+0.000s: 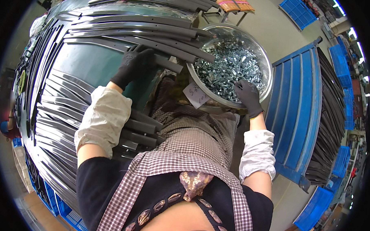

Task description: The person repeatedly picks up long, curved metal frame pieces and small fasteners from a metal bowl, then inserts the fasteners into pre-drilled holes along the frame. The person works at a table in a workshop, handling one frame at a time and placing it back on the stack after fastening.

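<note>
My left hand (134, 65), in a dark grey glove, is closed round a long black strip (168, 63) near its right end. That end juts past the edge of the green table (83, 61). At the right, my right hand (248, 95), also gloved, reaches over the near rim of a large round metal basin (269, 84). Its fingertips are drawn together among many small shiny metal clips (229, 62). Whether a clip is between them is too small to make out.
More black strips (67, 99) lie in rows across the table. A paper note (196, 94) hangs at the basin's near side. To the right stands a blue metal rack (293, 115) full of dark strips. Blue crates (314, 207) and a wooden-topped stool (233, 2) stand around.
</note>
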Available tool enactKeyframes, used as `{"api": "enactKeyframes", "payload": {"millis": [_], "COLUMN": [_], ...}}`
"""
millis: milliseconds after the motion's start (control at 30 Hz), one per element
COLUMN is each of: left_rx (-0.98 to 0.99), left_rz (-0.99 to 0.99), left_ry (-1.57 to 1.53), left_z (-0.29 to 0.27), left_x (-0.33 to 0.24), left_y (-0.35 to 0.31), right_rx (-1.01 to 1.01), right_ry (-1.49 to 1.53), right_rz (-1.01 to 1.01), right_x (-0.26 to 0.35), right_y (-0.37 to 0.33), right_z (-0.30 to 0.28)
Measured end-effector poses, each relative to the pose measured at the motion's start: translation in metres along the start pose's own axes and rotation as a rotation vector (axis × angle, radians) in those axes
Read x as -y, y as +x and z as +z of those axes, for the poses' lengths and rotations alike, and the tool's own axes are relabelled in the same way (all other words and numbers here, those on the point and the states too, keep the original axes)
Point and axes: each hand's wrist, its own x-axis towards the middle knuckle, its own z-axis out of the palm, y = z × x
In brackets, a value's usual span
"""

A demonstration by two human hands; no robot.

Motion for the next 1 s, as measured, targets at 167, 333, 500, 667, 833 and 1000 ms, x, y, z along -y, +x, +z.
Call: {"api": "enactKeyframes", "payload": {"millis": [167, 333, 500, 667, 833, 1000], "left_rx": [0.101, 0.154, 0.181, 0.160, 0.043, 0.076], "left_rz": [0.111, 0.157, 0.155, 0.178, 0.387, 0.418], "left_ry": [-0.015, -0.056, -0.100, -0.122, -0.223, -0.278], "left_z": [0.002, 0.007, 0.007, -0.002, -0.014, -0.020], "left_x": [-0.026, -0.054, -0.049, -0.054, -0.111, -0.155], "left_y": [-0.014, -0.027, -0.027, -0.027, -0.033, -0.046], "right_rx": [-0.001, 0.070, -0.050, -0.068, 0.133, 0.295], "right_ry": [0.024, -0.033, 0.165, 0.665, 1.289, 1.396], "right_rz": [-0.033, -0.053, 0.017, 0.123, 0.025, -0.104], "right_x": [0.004, 0.012, 0.009, 0.017, 0.102, 0.153], "right_y": [0.002, 0.004, 0.005, -0.005, -0.061, -0.094], "right_z": [0.000, 0.012, 0.002, -0.020, -0.019, 0.022]}}
